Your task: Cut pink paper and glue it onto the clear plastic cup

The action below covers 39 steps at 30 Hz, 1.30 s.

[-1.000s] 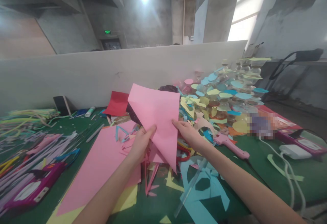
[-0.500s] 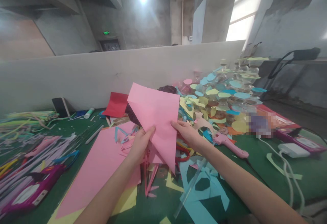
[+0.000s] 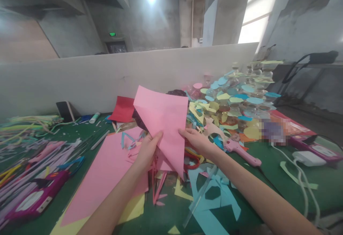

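Observation:
A folded pink paper is held up above the table by both hands. My left hand grips its lower left edge, thumb on the front face. At its right edge, my right hand pinches the paper between thumb and fingers. The lower part of the paper narrows to a point, with another pink layer showing behind. Beneath and to the left, a large pink sheet lies over a yellow sheet. The fingers behind the paper are hidden.
Blue paper scraps, a pink glue gun and a white adapter lie on the right. Bottles with coloured paper discs stand behind. On the left are a purple case and pipe cleaners. A red paper sits further back.
The view has shifted very slightly. Both hands keep their hold on the pink paper, and its lower tip is marginally higher.

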{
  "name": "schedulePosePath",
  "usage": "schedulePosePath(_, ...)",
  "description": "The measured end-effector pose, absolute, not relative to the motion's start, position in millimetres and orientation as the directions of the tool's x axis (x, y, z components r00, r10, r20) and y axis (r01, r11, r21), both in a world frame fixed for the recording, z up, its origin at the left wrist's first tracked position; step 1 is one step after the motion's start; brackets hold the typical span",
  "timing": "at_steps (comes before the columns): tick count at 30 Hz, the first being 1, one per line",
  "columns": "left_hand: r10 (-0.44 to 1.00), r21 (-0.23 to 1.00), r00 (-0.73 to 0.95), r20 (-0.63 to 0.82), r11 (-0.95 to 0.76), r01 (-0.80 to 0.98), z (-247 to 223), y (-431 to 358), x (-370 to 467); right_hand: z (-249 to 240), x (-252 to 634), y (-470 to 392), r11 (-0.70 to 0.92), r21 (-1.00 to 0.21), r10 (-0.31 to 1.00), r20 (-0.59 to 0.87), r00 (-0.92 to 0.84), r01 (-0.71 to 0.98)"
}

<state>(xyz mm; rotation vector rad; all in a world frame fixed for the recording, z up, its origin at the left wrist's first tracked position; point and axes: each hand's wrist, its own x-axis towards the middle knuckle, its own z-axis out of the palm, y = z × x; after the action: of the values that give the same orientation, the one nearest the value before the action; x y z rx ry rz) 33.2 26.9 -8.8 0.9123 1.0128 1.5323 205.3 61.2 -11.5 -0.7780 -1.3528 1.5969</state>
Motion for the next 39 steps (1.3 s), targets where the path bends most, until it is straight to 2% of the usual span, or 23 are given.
schedulePosePath(3,0.981,0.923,-0.183,0.061,-0.125,-0.365,-10.4,29.3,31.7,-12.6,205.5,59.3,-0.091,-0.974,0.864,0.026,-0.503,-0.206)
schedulePosePath(8,0.975,0.934,-0.208,0.080,-0.147,-0.327,-13.2,31.2,29.7,-12.2,206.0,56.6,-0.048,-0.988,0.862,0.034,-0.506,-0.148)
schedulePosePath(13,0.955,0.984,-0.276,0.112,-0.144,-0.100,-15.2,27.9,32.5,-6.4,205.2,54.5,-0.037,-0.978,0.891,0.061,-0.450,-0.206)
schedulePosePath(16,0.972,0.993,-0.210,0.101,-0.112,-0.043,-13.7,21.8,38.8,-0.7,206.5,52.2,-0.042,-0.978,0.913,0.046,-0.404,-0.206)
schedulePosePath(21,0.997,0.997,-0.082,-0.008,0.015,0.082,-5.8,10.3,51.6,5.2,208.8,49.4,-0.003,-0.984,0.945,0.056,-0.321,-0.179)
schedulePosePath(27,0.999,0.978,-0.044,-0.022,0.030,0.204,-8.1,11.3,50.5,2.2,208.7,52.6,-0.014,-0.981,0.945,0.050,-0.323,-0.193)
schedulePosePath(39,0.999,0.987,0.009,-0.042,0.040,0.157,-10.3,11.4,47.5,-4.8,208.6,57.7,-0.033,-0.965,0.930,0.065,-0.363,-0.258)
